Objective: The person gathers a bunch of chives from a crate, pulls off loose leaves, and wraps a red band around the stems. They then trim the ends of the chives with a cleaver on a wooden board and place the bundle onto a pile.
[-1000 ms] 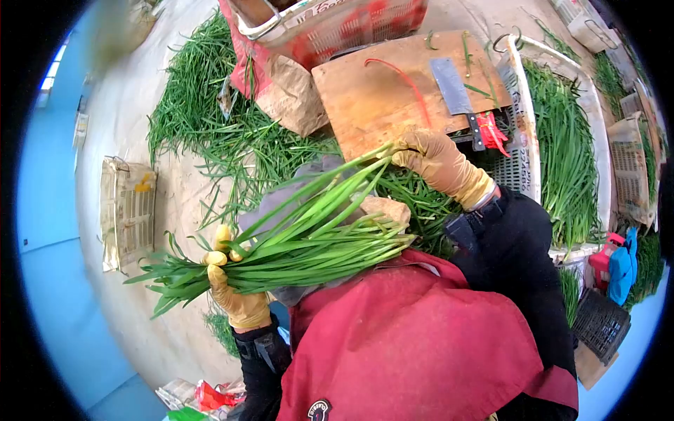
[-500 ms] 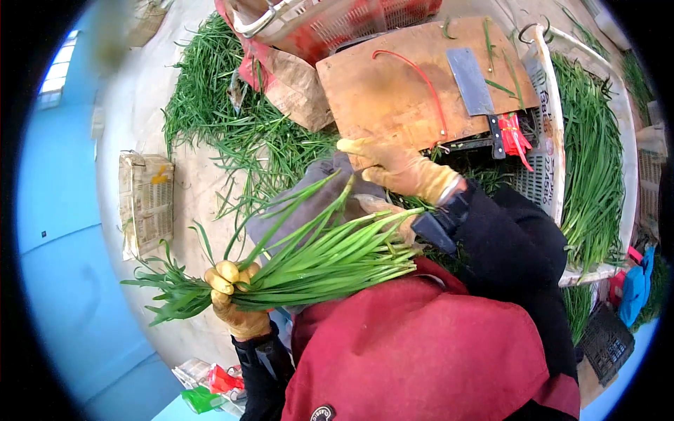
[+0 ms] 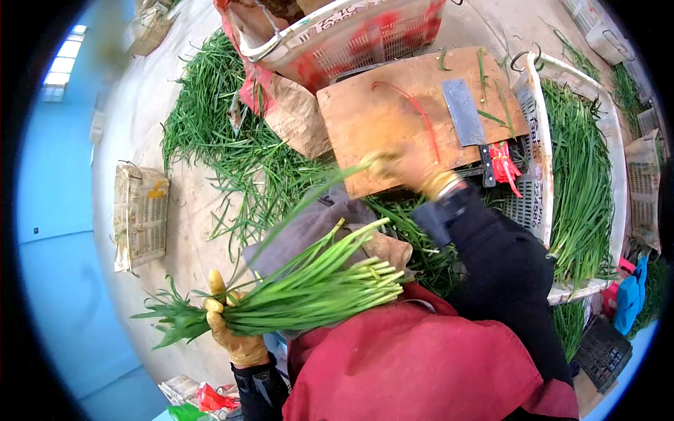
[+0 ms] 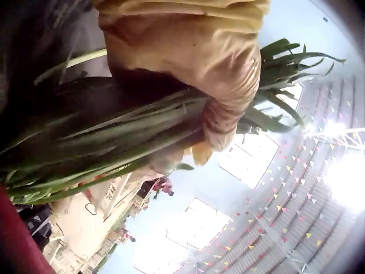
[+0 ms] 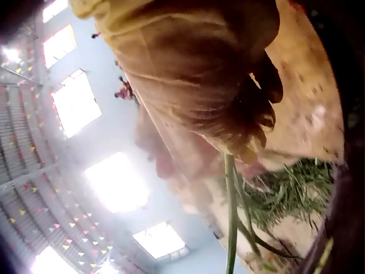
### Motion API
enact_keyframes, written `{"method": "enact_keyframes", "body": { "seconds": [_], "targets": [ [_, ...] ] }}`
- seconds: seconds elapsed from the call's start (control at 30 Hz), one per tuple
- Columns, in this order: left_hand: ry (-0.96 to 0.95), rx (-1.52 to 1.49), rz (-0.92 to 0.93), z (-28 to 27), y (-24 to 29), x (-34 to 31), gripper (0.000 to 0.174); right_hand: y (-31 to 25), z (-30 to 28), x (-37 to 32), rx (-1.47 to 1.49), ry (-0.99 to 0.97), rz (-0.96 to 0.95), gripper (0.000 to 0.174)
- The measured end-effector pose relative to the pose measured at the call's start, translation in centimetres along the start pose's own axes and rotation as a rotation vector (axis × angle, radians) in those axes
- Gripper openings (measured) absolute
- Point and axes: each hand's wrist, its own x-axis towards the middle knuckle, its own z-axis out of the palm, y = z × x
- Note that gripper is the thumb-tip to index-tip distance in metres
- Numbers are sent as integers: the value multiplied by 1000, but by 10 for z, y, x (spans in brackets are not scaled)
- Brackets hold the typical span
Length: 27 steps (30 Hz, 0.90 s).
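Note:
A bunch of long green chives [image 3: 316, 302] lies across the lap, pale cut ends pointing right and leafy tips left. My left hand [image 3: 235, 340], in a yellowish glove, grips it near the leafy end; the left wrist view shows gloved fingers [image 4: 219, 123] curled round the leaves. Above the bunch, my right hand [image 3: 411, 168], gloved too and blurred, is over the near edge of the wooden board. It pinches a few chive stalks [image 5: 230, 211] by their ends, and they slant down toward the left hand.
On the board [image 3: 351, 126] lie a cleaver [image 3: 463, 112] and a red strip [image 3: 421, 112]; red ties [image 3: 500, 165] hang by the cleaver's handle. A white crate [image 3: 544, 175] full of chives stands right. Loose chives [image 3: 210, 105] heap on the floor left, near a red-stained basket [image 3: 365, 42].
My right hand let go of some stalks, opened over the lap, then pinched other stalks and drew them up toward the board. My left hand has kept its grip on the bunch.

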Motion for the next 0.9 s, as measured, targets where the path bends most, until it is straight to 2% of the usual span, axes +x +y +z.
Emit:
{"method": "enact_keyframes", "body": {
  "seconds": [0.03, 0.07, 0.1, 0.17, 0.2, 0.23, 0.33, 0.37, 0.4, 0.43, 0.47, 0.5, 0.53, 0.57, 0.63, 0.73, 0.77, 0.8, 0.83, 0.9],
  "targets": [
    [111, -44, -46, -3, 3, -1, 20, -5, -26, -9, 57, 115, 127, 23],
    [72, -226, -147, -11, 7, 0, 39, 1, -54, -12, 167, 80, 73, 23],
    [109, -286, -138, -13, 5, -1, 41, 8, -81, -15, 280, 41, 23, 23],
    [200, -384, -115, -17, 4, -3, 44, 10, -115, -25, 8, 218, 94, 25],
    [282, -395, -81, -31, 5, -3, 37, 21, -129, -24, 45, 296, 244, 27],
    [287, -403, -68, -42, 4, -5, 35, 34, -142, -23, 76, 378, 393, 29],
    [305, -375, -31, -50, 5, -7, 24, 55, -156, -24, -768, 489, 124, 32],
    [353, -292, -3, -58, 5, -8, 22, 59, -153, -25, -635, 447, 138, 33],
    [401, -210, 22, -72, 3, -8, 21, 31, -134, -32, -504, 406, 154, 34],
    [352, -326, -8, -74, 4, -9, 21, 10, -115, -42, -373, 367, 168, 34],
    [307, -439, -43, -76, 5, -9, 20, 13, -95, -48, -274, 251, -81, 33],
    [277, -380, -4, -76, 4, -11, 20, -11, -68, -60, -78, 61, -86, 31],
    [245, -321, 33, -76, 0, -11, 21, -28, -44, -71, -95, -118, -72, 35],
    [209, -265, 70, -76, -2, -11, 21, -45, -16, -84, -21, -257, -20, 48],
    [217, -319, 61, -72, -2, -9, 20, -48, 32, -101, 208, -445, -43, 56],
    [257, -302, 108, -64, -3, -12, 19, -62, 54, -124, 126, -661, 107, 62],
    [255, -334, 97, -70, -2, -13, 20, -59, 57, -127, 198, -732, 209, 62],
    [256, -367, 87, -77, -1, -14, 21, -57, 55, -133, 235, -683, 125, 60],
    [259, -398, 72, -84, -1, -15, 21, -49, 55, -137, 457, -709, 264, 53],
    [283, -408, 74, -88, -5, -13, 22, -46, 51, -145, 342, -702, 267, 43]
  ]
}}
